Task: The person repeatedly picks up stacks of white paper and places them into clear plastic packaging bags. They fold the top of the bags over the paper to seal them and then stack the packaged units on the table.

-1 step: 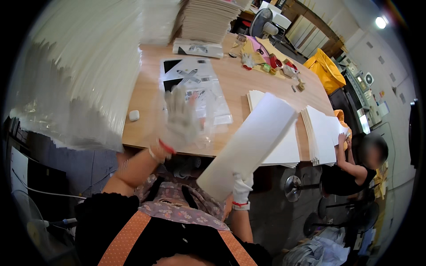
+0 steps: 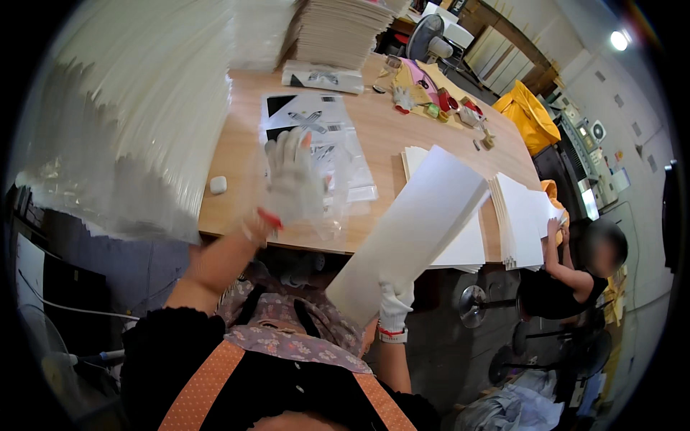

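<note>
My right hand (image 2: pixel 395 307), in a white glove, is closed on the lower end of a long folded white paper sheet (image 2: pixel 417 226). The sheet slants up and right from my lap, over the table's front edge. My left hand (image 2: pixel 293 176), gloved with an orange fingertip showing, lies with fingers spread over clear plastic bags (image 2: pixel 361 183) printed with black patches and pencil-like drawings. It looks slightly blurred. Behind the held sheet, a stack of white sheets (image 2: pixel 463 248) is partly hidden.
Tall piles of clear plastic bags (image 2: pixel 136 122) rise at left. A small white case (image 2: pixel 218 185) sits near the front edge. Tape rolls, a glove and scissors lie on yellow and pink paper (image 2: pixel 424 75) at the back. At right, a person (image 2: pixel 575 262) handles another white stack (image 2: pixel 521 215).
The held sheet and my right hand have shifted slightly right. My left hand stays over the bags, its fingers slightly farther up.
</note>
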Available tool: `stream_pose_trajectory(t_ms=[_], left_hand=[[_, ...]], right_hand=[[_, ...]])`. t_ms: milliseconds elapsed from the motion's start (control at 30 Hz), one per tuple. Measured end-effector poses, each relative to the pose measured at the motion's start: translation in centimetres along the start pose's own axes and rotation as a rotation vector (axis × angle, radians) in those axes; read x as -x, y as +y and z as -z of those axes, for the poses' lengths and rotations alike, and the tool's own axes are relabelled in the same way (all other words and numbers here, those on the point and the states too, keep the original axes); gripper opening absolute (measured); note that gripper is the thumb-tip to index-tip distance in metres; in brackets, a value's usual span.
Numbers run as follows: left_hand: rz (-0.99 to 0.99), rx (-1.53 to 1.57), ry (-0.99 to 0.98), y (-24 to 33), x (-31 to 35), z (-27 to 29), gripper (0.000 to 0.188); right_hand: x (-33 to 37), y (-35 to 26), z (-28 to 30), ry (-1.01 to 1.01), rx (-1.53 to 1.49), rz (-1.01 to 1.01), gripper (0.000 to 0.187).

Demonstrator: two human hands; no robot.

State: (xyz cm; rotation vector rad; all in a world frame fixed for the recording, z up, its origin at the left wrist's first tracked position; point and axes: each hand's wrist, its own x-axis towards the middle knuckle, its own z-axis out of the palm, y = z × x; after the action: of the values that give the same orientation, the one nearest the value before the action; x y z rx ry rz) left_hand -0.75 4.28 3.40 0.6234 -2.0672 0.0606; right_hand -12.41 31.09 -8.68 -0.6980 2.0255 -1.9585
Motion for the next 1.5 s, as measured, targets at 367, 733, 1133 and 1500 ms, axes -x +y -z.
stream_pose_trajectory(t_ms=[367, 733, 1133, 1500], left_hand=[[-0.219, 0.427, -0.536, 3.3, 2.8, -6.8, 0.043], [-0.266, 0.419, -0.415, -4.1, 14.9, -12.8, 0.036], [0.842, 0.679, -0.41, -10.5, 23.0, -3.5, 0.048], [0.725, 0.95, -0.724, -5.6, 33.4, 9.0, 0.012]], right_hand=[[-6.2, -1.4, -2.9, -0.587, 1.491, 0.295, 0.032], [-15.9, 10.9, -9.3, -0.152, 0.901, 0.075, 0.048], [-7.3, 7.9, -5.8, -0.519, 0.663, 0.111, 0.053], [10.2, 3.2, 1.3, -0.819, 0.777, 0.213, 0.059]])
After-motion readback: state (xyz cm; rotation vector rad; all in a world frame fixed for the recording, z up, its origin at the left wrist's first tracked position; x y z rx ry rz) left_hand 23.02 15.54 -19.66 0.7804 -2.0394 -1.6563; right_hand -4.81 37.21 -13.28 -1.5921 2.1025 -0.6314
